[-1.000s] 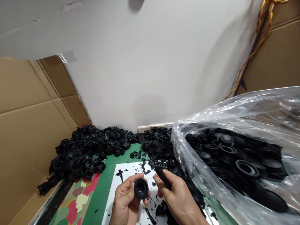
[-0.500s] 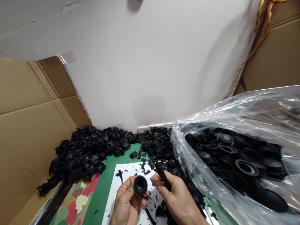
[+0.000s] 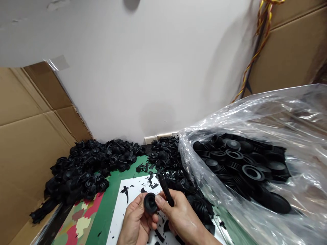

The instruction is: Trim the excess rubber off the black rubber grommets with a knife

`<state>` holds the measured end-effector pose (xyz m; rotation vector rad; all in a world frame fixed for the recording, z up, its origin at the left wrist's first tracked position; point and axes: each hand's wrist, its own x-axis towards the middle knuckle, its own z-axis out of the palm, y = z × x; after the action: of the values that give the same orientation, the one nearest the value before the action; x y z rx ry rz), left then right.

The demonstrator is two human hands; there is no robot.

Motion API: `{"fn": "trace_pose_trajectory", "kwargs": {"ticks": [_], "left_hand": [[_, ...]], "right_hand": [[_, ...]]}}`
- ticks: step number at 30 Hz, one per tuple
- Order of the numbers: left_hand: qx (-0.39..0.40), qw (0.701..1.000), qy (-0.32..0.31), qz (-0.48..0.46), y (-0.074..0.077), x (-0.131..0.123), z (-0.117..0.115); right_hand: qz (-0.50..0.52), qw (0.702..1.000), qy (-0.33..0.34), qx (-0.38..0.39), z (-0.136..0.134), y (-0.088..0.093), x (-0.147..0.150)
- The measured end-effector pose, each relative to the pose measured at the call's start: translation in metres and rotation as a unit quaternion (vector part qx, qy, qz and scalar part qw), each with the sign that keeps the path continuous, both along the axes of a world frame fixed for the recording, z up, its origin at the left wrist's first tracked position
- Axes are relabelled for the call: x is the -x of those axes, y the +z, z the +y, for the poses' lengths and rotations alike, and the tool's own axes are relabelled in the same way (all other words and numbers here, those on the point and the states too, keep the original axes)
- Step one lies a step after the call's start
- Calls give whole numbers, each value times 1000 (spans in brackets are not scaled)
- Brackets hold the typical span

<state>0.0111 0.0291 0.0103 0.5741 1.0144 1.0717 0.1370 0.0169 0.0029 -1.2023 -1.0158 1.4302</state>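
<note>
Between its thumb and fingers, my left hand (image 3: 135,219) grips a round black rubber boot (image 3: 150,203), its hollow opening turned up toward me. My right hand (image 3: 182,214) is closed around a black pen-like tool (image 3: 165,189) whose dark shaft points up and away. The right thumb reaches the rim of the boot; the tool's working end is hidden by the fingers. Both hands are above a white sheet (image 3: 114,212) strewn with black rubber scraps (image 3: 125,192).
Black rubber parts (image 3: 87,163) are heaped at the back left, with trimmings (image 3: 166,153) behind the sheet. On the right, a clear plastic bag (image 3: 194,170) holds black ribbed boots (image 3: 252,173). Cardboard (image 3: 28,143) stands left; a green mat (image 3: 100,217) lies underneath.
My right hand has moved left with the tool, and its thumb has come against the boot. The boot is tilted slightly toward the right. The whole view has shifted a little.
</note>
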Motion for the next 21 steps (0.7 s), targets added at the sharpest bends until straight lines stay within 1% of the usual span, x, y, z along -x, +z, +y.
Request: {"fn": "trace_pose_trajectory", "kwargs": {"ticks": [2,7,11,15,21], "left_hand": [[-11,1000,-4,16,1,0,0],[-39,997,-11,61,7,2,-2],[-44,995,-6,85,6,4,-3],[-35,996,-2,80,3,4,0],[-12,998,8,68,4,4,1]], "right_hand": [[-4,1000,-7,13,0,0,-1],[7,999,-18,44,-2,7,-3],[38,998,-30,51,-4,8,0],[66,996,-35,49,-2,4,0],[74,991,-89,69,-1,-1,-1]]}}
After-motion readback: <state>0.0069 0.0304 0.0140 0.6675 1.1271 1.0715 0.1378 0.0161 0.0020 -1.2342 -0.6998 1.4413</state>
